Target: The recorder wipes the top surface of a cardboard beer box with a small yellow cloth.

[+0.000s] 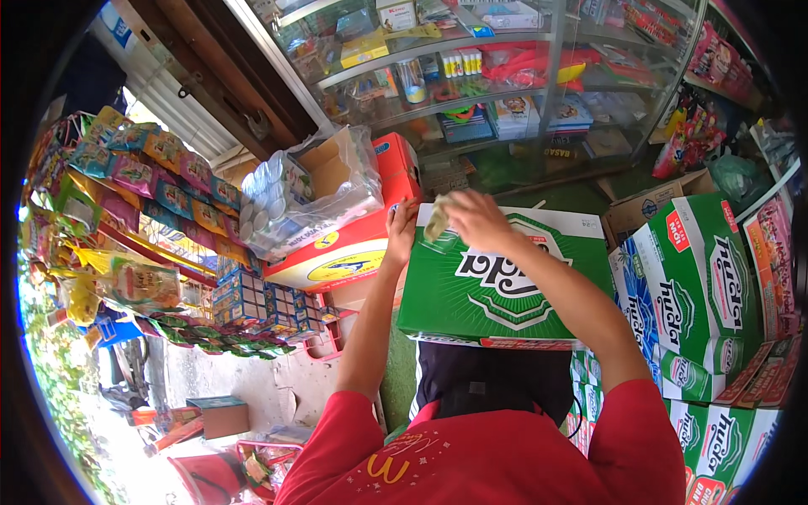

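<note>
Before me lies a green and white Huda beer carton (435,290), its broad printed face turned up. My right hand (476,218) reaches across it and grips a crumpled, pale greenish-brown cloth (437,222) over the carton's far left corner. At the left edge of the carton rests my left hand (402,230), fingers pointing away from me; whether it presses on the carton's side is not clear. It holds nothing that I can see. The carton's near edge sits against my dark clothing.
Left of the carton stands a red and yellow box (341,262) with a plastic-wrapped tray of cans (268,202) on top. Hanging snack packets (170,199) crowd the left. A glass display cabinet (435,113) stands beyond. More Huda cartons (688,284) are stacked at right.
</note>
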A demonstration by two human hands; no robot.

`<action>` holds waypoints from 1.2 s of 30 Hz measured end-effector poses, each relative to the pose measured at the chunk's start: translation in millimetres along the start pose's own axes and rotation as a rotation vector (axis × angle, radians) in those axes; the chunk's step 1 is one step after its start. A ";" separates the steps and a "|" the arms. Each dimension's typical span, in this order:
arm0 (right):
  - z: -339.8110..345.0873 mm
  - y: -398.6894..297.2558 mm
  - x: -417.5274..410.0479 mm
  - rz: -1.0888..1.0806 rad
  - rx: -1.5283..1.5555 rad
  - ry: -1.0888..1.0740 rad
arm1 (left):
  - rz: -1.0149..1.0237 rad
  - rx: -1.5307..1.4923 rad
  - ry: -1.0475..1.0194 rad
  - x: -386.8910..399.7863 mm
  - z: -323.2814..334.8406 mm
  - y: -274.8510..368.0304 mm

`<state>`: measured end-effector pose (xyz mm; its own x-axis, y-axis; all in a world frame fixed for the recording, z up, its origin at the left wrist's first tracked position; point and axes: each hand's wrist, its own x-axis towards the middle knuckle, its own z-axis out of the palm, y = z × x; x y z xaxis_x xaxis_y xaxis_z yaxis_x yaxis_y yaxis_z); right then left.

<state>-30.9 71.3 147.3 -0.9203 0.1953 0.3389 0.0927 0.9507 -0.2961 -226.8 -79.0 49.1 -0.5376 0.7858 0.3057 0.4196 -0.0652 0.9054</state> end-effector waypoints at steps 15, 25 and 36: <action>-2.9 -24.3 8.0 -0.248 -0.007 0.004 | 0.175 0.440 -0.137 -7.2 -15.2 23.9; -74.9 -100.9 -103.6 -0.585 0.302 -0.350 | 0.374 0.593 -0.089 -16.5 -7.5 12.7; -13.6 30.7 -7.4 0.207 -0.039 -0.031 | 0.374 0.549 -0.020 -11.5 -8.0 6.8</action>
<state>-16.1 102.3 147.9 -0.8913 0.3808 0.2462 0.2954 0.8996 -0.3217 -223.6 -93.4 54.1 -0.2720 0.7830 0.5595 0.8898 -0.0168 0.4560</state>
